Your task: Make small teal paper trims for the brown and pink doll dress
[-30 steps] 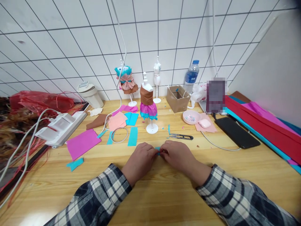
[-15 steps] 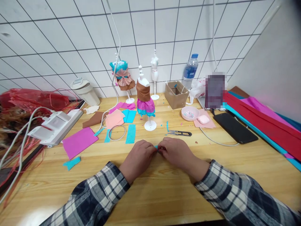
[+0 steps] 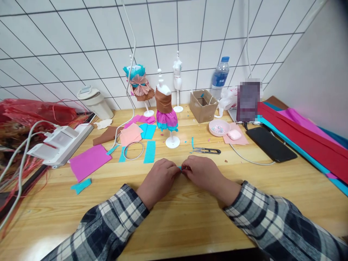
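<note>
My left hand (image 3: 161,179) and my right hand (image 3: 202,174) meet fingertip to fingertip low over the wooden table. Both are closed in a pinch on a small blue piece of crepe paper (image 3: 179,168), mostly hidden by the fingers. Just beyond them stands a small white dress form (image 3: 172,142) in a brown top and a magenta skirt with a blue hem. Thread snips (image 3: 208,150) lie past my right hand. Beyond my left hand are a flat blue strip (image 3: 149,152) and a ring of wire (image 3: 133,150).
A magenta sheet (image 3: 90,162) and a power strip (image 3: 63,143) lie left. At the back stand a decorated form (image 3: 140,87), a bare form (image 3: 177,78), a cardboard box (image 3: 202,108) and a bottle (image 3: 220,76). A bead bowl (image 3: 219,128) and a phone (image 3: 272,144) sit right.
The view has shifted slightly, so the table things appear a little higher and further left. Both hands keep their pinch on the blue paper, almost unmoved.
</note>
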`<state>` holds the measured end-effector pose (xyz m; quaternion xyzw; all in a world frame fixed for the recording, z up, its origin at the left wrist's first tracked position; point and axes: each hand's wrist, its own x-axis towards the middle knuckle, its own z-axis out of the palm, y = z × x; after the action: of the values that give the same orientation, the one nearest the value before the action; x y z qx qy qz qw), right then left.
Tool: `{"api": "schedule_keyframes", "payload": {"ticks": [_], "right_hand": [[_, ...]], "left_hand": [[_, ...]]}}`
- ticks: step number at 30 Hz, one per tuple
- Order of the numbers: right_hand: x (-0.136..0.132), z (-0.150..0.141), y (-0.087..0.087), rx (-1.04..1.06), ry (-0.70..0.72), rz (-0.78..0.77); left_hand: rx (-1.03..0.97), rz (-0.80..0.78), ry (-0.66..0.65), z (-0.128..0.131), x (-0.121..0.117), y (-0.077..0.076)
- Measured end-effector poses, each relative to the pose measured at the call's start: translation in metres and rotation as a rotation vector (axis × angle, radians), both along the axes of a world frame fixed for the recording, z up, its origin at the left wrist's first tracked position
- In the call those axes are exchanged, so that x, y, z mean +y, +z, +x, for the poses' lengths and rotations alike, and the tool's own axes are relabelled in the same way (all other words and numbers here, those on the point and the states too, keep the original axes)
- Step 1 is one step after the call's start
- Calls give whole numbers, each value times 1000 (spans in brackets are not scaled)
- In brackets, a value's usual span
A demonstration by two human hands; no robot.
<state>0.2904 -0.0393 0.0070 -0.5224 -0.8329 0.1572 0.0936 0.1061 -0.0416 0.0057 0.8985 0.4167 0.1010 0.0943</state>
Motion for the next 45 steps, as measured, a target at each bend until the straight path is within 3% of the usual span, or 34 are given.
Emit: {"api": "schedule_keyframes", "payload": {"ticks": [34, 45], "right_hand": [[1, 1, -1, -4, 16, 28], [-1, -2, 0, -87, 70, 86]], "left_hand": [[3, -45, 51, 3, 0, -1], [-60, 68, 72, 3, -7, 6]]}}
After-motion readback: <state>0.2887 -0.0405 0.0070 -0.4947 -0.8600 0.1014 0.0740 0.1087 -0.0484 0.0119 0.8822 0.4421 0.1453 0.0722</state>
